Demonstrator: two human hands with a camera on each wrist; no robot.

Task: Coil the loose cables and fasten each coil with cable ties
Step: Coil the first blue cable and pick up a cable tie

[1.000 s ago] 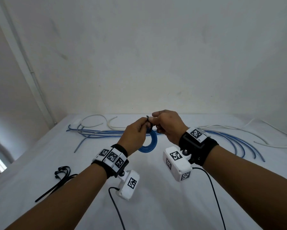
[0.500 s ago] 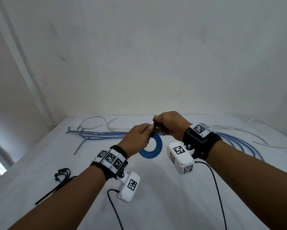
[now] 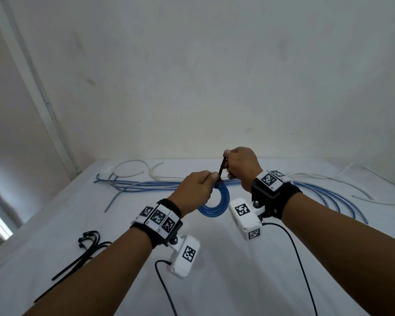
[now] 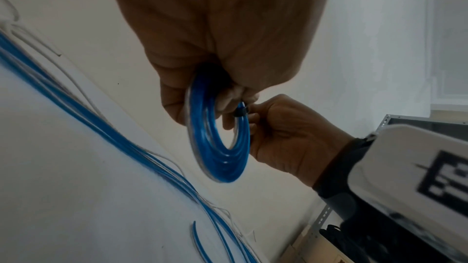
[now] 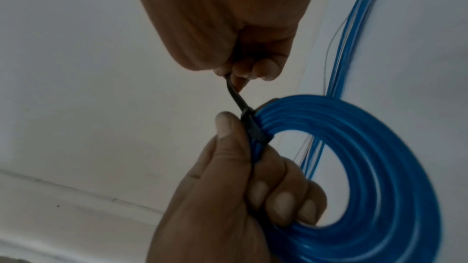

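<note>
Two bare forearms with wrist cameras reach over a white table [image 3: 214,281], hands meeting in the air above it. The left hand [image 3: 195,190] grips a small blue coil [image 3: 217,205] of cable, thumb pressed on top and fingers curled through the ring, so the coil hangs below the fist, clear of the table. A black tie [image 3: 221,171] is wrapped round the coil just beside the left thumb. Its free tail runs up and slightly right from the coil into the right hand [image 3: 242,166], which pinches it between thumb and curled fingers.

In the right wrist view the tie [image 5: 249,121] crosses the strands of the coil [image 5: 375,177] with its head at the coil's outer edge, and the tail looks drawn fairly straight. The tail's long axis points from the left thumb up to the right fingers [image 5: 263,69], so the pull that cinches it would likely go up and away along that line while the left hand braces the coil. The right hand sits higher and farther from the camera than the left.

Loose blue cables [image 3: 146,185] and white cables [image 3: 132,169] lie stretched across the far side of the table, uncoiled. Spare black ties [image 3: 87,249] lie near the left forearm
</note>
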